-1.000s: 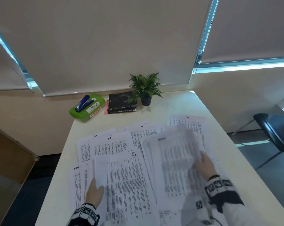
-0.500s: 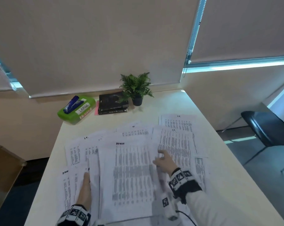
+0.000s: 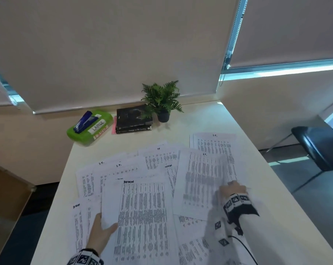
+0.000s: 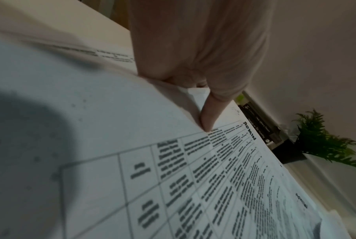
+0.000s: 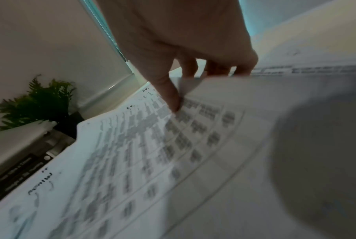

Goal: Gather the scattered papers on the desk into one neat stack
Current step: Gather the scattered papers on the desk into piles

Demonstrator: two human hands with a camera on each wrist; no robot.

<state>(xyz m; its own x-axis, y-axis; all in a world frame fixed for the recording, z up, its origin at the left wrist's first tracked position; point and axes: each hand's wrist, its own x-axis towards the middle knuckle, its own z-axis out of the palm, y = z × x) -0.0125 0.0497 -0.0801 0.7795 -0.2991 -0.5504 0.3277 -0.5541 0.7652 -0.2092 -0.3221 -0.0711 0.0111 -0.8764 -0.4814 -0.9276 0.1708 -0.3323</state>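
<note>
Several printed sheets lie fanned over the white desk [image 3: 209, 119]. My left hand [image 3: 102, 231] [image 4: 195, 87] grips the left edge of the top "ADMIN" sheet [image 3: 142, 217] [image 4: 193, 169] of the near pile, thumb on top and fingers underneath. Further right, my right hand [image 3: 232, 189] [image 5: 183, 84] pinches the right edge of another sheet [image 3: 202, 180] [image 5: 152, 145]; this sheet is motion-blurred and its edge is raised off the papers below. More sheets [image 3: 215, 144] lie behind and under both.
At the back of the desk stand a green box [image 3: 96, 131] with a blue stapler [image 3: 84, 121] on it, black books [image 3: 133, 119] and a small potted fern [image 3: 162, 101]. A black chair [image 3: 318, 148] stands right of the desk.
My right hand laid its earlier sheet on the near pile, then moved right and took hold of another sheet. The left hand stayed at the pile's left edge.
</note>
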